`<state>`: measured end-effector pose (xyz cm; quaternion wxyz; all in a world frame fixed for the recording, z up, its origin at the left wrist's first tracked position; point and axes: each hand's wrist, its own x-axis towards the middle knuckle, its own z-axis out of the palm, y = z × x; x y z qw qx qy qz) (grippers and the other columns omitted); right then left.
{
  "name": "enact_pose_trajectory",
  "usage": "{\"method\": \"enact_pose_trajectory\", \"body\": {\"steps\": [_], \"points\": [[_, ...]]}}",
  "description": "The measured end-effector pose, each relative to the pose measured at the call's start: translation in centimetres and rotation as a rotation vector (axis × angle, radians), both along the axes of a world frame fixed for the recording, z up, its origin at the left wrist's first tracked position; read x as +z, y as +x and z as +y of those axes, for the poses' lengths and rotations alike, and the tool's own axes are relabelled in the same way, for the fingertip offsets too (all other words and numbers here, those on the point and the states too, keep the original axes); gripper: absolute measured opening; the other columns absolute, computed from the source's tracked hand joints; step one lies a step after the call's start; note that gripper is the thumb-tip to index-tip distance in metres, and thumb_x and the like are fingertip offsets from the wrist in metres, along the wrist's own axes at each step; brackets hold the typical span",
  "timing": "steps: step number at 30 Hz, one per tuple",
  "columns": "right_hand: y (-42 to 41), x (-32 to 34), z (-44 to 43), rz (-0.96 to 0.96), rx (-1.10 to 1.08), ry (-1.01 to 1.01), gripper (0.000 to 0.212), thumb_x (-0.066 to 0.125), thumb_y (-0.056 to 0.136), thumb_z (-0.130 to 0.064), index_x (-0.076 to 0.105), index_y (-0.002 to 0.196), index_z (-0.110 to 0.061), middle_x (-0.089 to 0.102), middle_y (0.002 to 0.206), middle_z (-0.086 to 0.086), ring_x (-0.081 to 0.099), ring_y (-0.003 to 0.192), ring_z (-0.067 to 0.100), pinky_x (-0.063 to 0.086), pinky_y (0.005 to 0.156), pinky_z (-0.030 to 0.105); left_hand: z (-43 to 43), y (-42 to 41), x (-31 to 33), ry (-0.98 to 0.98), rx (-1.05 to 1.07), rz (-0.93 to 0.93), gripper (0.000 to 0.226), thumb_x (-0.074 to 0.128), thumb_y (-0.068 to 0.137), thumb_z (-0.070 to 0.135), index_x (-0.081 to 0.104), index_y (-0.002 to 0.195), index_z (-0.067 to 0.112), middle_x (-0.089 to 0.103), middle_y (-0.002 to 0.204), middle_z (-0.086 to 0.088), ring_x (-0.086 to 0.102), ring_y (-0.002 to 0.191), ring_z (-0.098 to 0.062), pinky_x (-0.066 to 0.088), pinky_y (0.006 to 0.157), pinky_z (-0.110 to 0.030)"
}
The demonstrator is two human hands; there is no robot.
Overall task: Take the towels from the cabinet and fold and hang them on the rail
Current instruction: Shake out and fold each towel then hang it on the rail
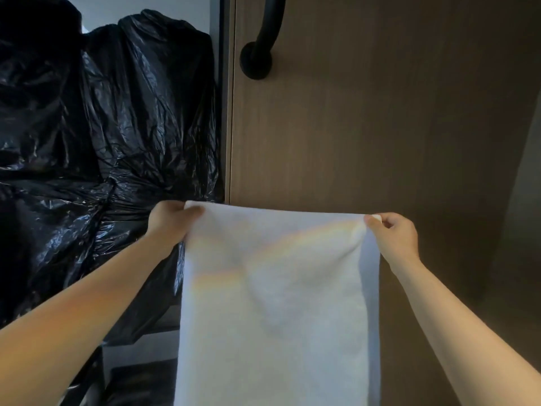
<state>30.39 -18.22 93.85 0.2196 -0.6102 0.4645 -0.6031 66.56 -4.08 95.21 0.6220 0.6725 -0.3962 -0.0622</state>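
The white towel (272, 303) hung before the cabinet door (380, 112), long axis 12 to 6 o'clock. The left hand (168, 219) pinched its 10 o'clock corner and the right hand (395, 235) its 2 o'clock corner, fingers (373, 221) closed on cloth, level with each other.

Towel (272, 303) bottom cut off below

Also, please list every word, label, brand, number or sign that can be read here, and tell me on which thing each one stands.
None: no text can be read in this view.
Towel: plain white, no label or print visible; left hand and right hand pinch its top corners.
Black bags: glossy plastic, no print visible.
Door: bare wood grain, no sign.
Handle: plain black, no marking.
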Motion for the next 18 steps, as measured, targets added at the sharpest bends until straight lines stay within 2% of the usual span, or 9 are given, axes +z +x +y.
{"method": "enact_pose_trajectory", "body": {"steps": [3, 5, 9, 13, 18], "points": [[0.2, -2.0, 0.1, 0.012, -0.021, 0.091, 0.018, 0.069, 0.088, -0.023, 0.065, 0.078, -0.008, 0.058, 0.068, 0.002, 0.052, 0.066, 0.018, 0.039, 0.058, 0.030, 0.0, -0.8, -2.3, 0.110, 0.005, 0.002, 0.029, 0.065, 0.083, 0.021, 0.049, 0.062, 0.010, 0.043, 0.055, -0.007, 0.043, 0.052, -0.019, 0.033, 0.055, -0.027], [0.2, -3.6, 0.4, -0.027, -0.015, 0.144, 0.014, 0.069, 0.088, -0.019, 0.066, 0.081, -0.006, 0.059, 0.071, 0.002, 0.054, 0.070, 0.019, 0.040, 0.058, 0.028, 0.4, -1.6, -4.1, 0.133, -0.047, 0.042, 0.027, 0.066, 0.084, 0.019, 0.055, 0.065, 0.004, 0.049, 0.058, -0.009, 0.048, 0.055, -0.021, 0.039, 0.056, -0.030], [0.4, -6.3, 2.1, -0.070, 0.032, 0.152, 0.006, 0.068, 0.088, -0.017, 0.068, 0.091, -0.012, 0.063, 0.080, -0.002, 0.055, 0.071, 0.011, 0.039, 0.057, 0.023, 1.7, -3.3, -6.5, 0.141, -0.153, 0.158, 0.016, 0.065, 0.091, 0.020, 0.065, 0.085, 0.006, 0.062, 0.073, -0.008, 0.060, 0.068, -0.022, 0.047, 0.055, -0.027], [1.1, -7.5, 4.1, -0.113, 0.107, 0.109, 0.009, 0.068, 0.087, -0.013, 0.068, 0.094, -0.018, 0.065, 0.087, -0.005, 0.057, 0.076, 0.006, 0.041, 0.060, 0.019, 3.3, -4.4, -7.4, 0.116, -0.265, 0.318, 0.019, 0.065, 0.092, 0.021, 0.062, 0.084, 0.003, 0.061, 0.069, -0.008, 0.057, 0.057, -0.016, 0.046, 0.050, -0.022], [1.4, -7.8, 6.3, -0.184, 0.164, 0.055, 0.014, 0.066, 0.089, -0.012, 0.071, 0.089, -0.025, 0.068, 0.089, -0.011, 0.061, 0.083, 0.004, 0.045, 0.066, 0.019, 5.2, -6.3, -7.6, 0.037, -0.306, 0.338, 0.021, 0.062, 0.093, 0.023, 0.065, 0.088, 0.003, 0.062, 0.073, -0.008, 0.059, 0.067, -0.019, 0.049, 0.064, -0.030]]}}
